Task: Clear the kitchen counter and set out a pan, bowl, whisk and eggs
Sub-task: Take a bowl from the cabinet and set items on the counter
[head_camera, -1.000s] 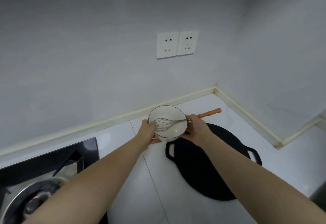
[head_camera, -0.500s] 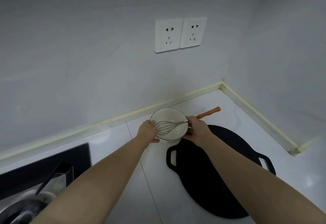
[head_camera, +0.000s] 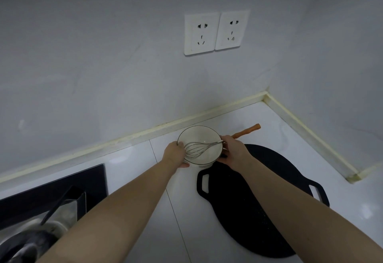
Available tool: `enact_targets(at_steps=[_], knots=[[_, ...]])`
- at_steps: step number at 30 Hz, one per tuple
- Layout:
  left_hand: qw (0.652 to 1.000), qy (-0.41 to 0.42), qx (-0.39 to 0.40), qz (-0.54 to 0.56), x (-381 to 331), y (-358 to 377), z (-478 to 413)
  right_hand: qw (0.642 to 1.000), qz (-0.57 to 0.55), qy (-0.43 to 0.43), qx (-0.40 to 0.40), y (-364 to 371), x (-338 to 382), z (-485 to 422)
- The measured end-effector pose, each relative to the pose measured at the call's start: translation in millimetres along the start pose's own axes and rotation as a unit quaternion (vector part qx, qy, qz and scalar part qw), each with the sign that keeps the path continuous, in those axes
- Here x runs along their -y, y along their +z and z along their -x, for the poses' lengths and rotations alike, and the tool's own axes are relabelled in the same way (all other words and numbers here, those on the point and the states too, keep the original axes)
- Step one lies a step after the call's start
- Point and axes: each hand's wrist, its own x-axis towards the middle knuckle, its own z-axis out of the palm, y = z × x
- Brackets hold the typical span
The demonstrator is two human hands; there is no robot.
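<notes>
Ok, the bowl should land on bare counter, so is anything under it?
Nothing visible below: the bowl, gripped by left hand and right hand, is over white counter; the black pan lies close beside it.

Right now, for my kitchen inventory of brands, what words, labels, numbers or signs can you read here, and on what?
None: no readable text shows anywhere.
On the wall sockets: plain white faces, only pin holes.
On the bowl, whisk and pan: no marks visible; the left hand and right hand cover parts of the bowl's sides.
On the stove: dark, no marking to be made out.
</notes>
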Motion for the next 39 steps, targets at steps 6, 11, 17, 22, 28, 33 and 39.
enact_targets(at_steps=[6, 11, 17, 22, 28, 33, 39], knots=[[1.000, -0.001, -0.005, 0.001, 1.2, -1.8, -1.0, 1.000, -0.014, 0.004, -0.001, 2.9, -3.7, -3.0], [1.000, -0.010, 0.002, 0.013, 6.0, -4.3, -2.0, 1.000, -0.025, 0.003, 0.002, 0.1, -5.5, -5.0], [1.000, 0.005, 0.023, 0.007, 8.6, -6.7, 3.4, 0.998, -0.063, 0.009, 0.022, -3.0, -12.0, -6.1], [0.998, -0.005, 0.029, -0.059, 0.5, -11.4, 16.3, 0.998, -0.052, 0.005, 0.021, -8.0, -9.0, 7.7], [0.992, 0.019, 0.015, -0.124, -7.7, -15.7, 42.9, 0.999, -0.025, 0.013, -0.034, -13.9, -2.6, 39.8], [0.985, 0.054, 0.011, -0.162, -7.3, -16.0, 75.1, 0.999, 0.005, 0.001, -0.037, -20.4, -4.1, 72.7], [0.953, 0.171, 0.002, -0.249, -4.8, -17.5, 118.4, 0.995, 0.070, -0.063, -0.035, -23.2, -9.3, 114.9]])
